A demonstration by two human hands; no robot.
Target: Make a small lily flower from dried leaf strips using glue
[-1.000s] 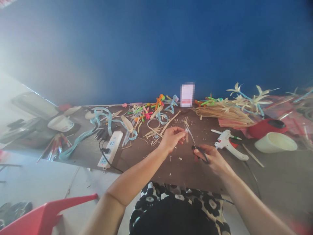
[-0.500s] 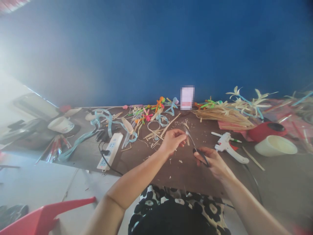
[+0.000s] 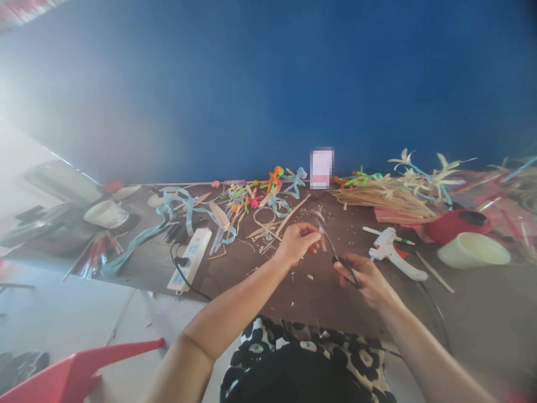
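My right hand (image 3: 361,277) is closed around the black handles of a pair of scissors (image 3: 333,244), whose blades point up and to the left. My left hand (image 3: 298,243) pinches a small pale strip (image 3: 323,240) between thumb and fingertips, right beside the blades. Whether the blades touch the strip I cannot tell. Small cut scraps (image 3: 309,277) lie on the dark table (image 3: 285,308) under and around both hands. Beyond my left hand lie thin straw-coloured strips (image 3: 289,218) and a round loop (image 3: 265,216).
To the right lie a white glue gun (image 3: 392,252), a cream cup (image 3: 474,249), a red rounded object (image 3: 444,225) and a bundle of dried stalks (image 3: 381,202). On the left are a power strip (image 3: 191,260), blue ribbon (image 3: 138,243) and a white cup (image 3: 104,214). Coloured pipe-cleaner figures (image 3: 274,179) line the back.
Both hands stay almost in the same place. The scissors and the pale strip show only a very slight shift.
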